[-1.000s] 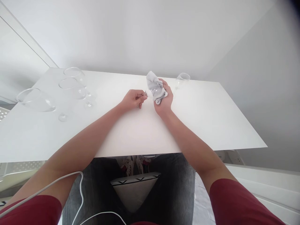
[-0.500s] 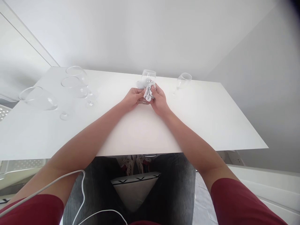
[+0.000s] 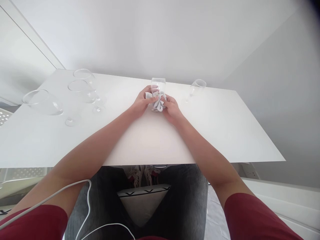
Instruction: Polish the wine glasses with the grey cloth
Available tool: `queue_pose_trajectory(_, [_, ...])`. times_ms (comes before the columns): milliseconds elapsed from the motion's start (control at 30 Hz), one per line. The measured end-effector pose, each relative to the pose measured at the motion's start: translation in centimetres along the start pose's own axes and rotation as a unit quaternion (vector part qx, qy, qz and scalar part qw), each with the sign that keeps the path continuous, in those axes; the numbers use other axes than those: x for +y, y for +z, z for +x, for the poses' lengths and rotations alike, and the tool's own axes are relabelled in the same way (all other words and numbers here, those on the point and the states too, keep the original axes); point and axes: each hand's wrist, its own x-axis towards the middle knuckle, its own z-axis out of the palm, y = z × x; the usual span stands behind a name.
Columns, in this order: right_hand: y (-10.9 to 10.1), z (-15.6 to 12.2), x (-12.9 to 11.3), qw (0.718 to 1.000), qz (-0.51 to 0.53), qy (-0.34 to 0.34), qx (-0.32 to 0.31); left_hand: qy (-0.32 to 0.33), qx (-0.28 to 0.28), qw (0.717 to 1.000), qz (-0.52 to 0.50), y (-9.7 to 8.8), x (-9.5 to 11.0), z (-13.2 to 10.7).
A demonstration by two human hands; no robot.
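A stemmed glass [image 3: 158, 82] stands at the middle of the white table, toward the far edge, with its bowl upward and its foot low between my hands. My left hand [image 3: 142, 102] is closed around the glass from the left; its fingers show behind the bowl and its thumb lies across a white cloth [image 3: 159, 105]. From the right, my right hand [image 3: 172, 108] pinches the bunched cloth against the lower bowl and stem. The cloth and fingers hide most of the stem.
Three more clear stemmed glasses stand at left: a near one [image 3: 43, 102], a middle one [image 3: 81, 91] and a far one [image 3: 86, 77]. Another glass [image 3: 198, 87] is right of my hands. The table [image 3: 225, 133] meets a wall behind. A white cable [image 3: 88, 196] crosses my left arm.
My left fingers have shifted up behind the bowl, and the left thumb now reaches over the cloth. Both the cloth and my right hand sit slightly lower on the glass.
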Motion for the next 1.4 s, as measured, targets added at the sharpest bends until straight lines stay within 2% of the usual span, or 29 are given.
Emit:
queue_pose_trajectory(167, [0.5,-0.5,0.0,0.993,0.012,0.095,-0.070,0.007,0.015,0.999,-0.035,0.1,1.1,-0.1])
queue_pose_trajectory(233, [1.0,-0.8,0.1,0.992,-0.022,0.088,-0.087,0.028,0.024,0.999,-0.031,0.2,1.1,-0.2])
queue_pose_trajectory(267, [1.2,-1.0,0.2,0.994,-0.055,0.063,-0.069,0.042,0.027,0.998,-0.029,0.3,1.0,-0.3])
queue_pose_trajectory(367, [1.8,-1.1,0.6,0.984,-0.166,-0.038,0.055,0.087,0.034,0.995,-0.024,0.3,0.5,-0.3])
queue_pose_trajectory(433, [1.8,-1.0,0.6,0.980,-0.176,-0.049,0.081,0.097,0.031,0.994,-0.034,0.0,0.4,-0.2])
queue_pose_trajectory(533, [1.7,-1.0,0.1,0.996,-0.070,0.037,-0.028,0.054,0.015,0.996,-0.068,-0.4,0.4,0.1])
queue_pose_trajectory(600, [1.7,-1.0,-0.1,0.992,-0.009,0.084,-0.096,0.020,-0.001,0.996,-0.084,-0.6,0.6,0.2])
queue_pose_trajectory(633, [1.8,-1.1,-0.1,0.991,-0.005,0.086,-0.105,0.013,-0.005,0.996,-0.087,-0.7,0.6,0.2])
queue_pose_trajectory(667, [1.9,-1.1,0.0,0.993,-0.019,0.071,-0.089,0.016,-0.007,0.996,-0.088,-0.7,0.6,0.2])
queue_pose_trajectory(767, [2.1,-1.0,0.5,0.995,-0.093,-0.012,0.030,0.061,-0.007,0.994,-0.086,-0.9,0.5,0.2])
queue_pose_trajectory(800, [2.1,-1.0,0.6,0.994,-0.097,-0.022,0.053,0.071,-0.009,0.994,-0.087,-1.0,0.4,0.2])
queue_pose_trajectory(833, [2.0,-1.0,0.6,0.995,-0.084,-0.013,0.048,0.069,-0.013,0.994,-0.089,-1.1,0.4,0.3])
queue_pose_trajectory(933, [1.6,-1.0,0.1,0.995,0.000,0.076,-0.071,0.022,-0.031,0.995,-0.094,-1.4,0.6,0.4])
queue_pose_trajectory(1000, [1.4,-1.1,-0.2,0.988,0.009,0.101,-0.113,0.004,-0.042,0.995,-0.093,-1.5,0.6,0.4])
queue_pose_trajectory(1033, [1.3,-1.1,-0.2,0.991,-0.013,0.087,-0.098,0.007,-0.041,0.995,-0.091,-1.5,0.6,0.5])
queue_pose_trajectory(1133, [1.5,-1.0,0.3,0.993,-0.117,-0.001,0.028,0.043,-0.024,0.996,-0.079,-1.4,0.3,0.6])
queue_pose_trajectory(1200, [1.6,-0.8,0.8,0.990,-0.131,-0.017,0.056,0.052,-0.016,0.996,-0.075,-1.3,0.2,0.6])
queue_pose_trajectory(1300, [1.4,-0.3,1.3,0.999,-0.024,0.039,0.019,0.021,-0.015,0.997,-0.078,-1.1,0.4,0.5])
queue_pose_trajectory(1400, [0.8,0.1,1.1,0.994,0.069,0.063,0.048,0.016,-0.027,0.996,-0.078,-0.7,0.7,0.3])
